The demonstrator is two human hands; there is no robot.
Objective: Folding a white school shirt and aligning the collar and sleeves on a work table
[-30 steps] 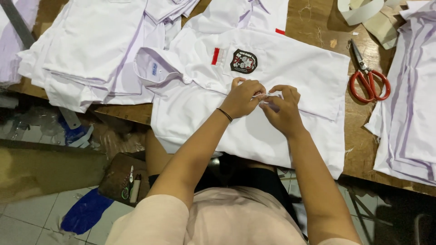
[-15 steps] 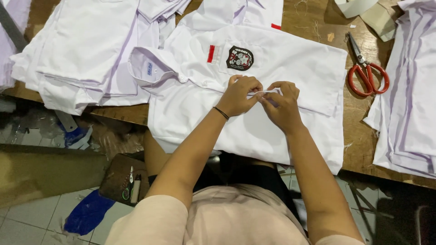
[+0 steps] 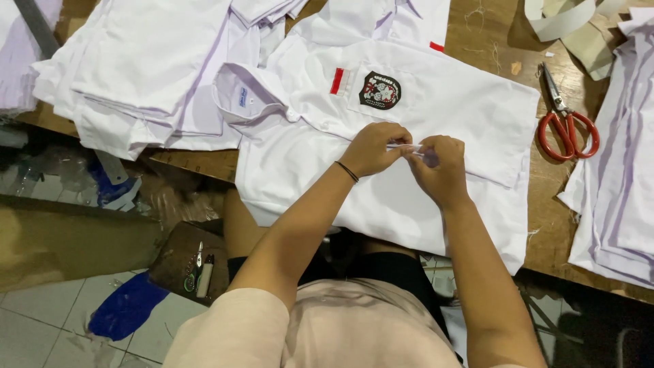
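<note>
A white short-sleeved shirt [image 3: 449, 102] lies flat on the wooden table [image 3: 545, 232], with a dark round badge [image 3: 379, 90] on its chest pocket and a small red and white patch [image 3: 338, 81] beside it. My left hand [image 3: 373, 148], a thin black band at the wrist, and my right hand [image 3: 439, 167] meet over the shirt's front edge. Both pinch the white fabric of the placket between their fingertips. What the fingers hold there beyond the cloth is hidden.
Stacks of white shirts [image 3: 129, 75] lie at the left, another pile [image 3: 620, 163] at the right edge. Red-handled scissors [image 3: 565, 126] rest on the wood right of the shirt. Pale fabric strips [image 3: 572, 27] lie at the top right. A brown pouch [image 3: 187, 262] sits below the table edge.
Both hands stay together on the shirt front, with only small finger movements. The view has shifted slightly.
</note>
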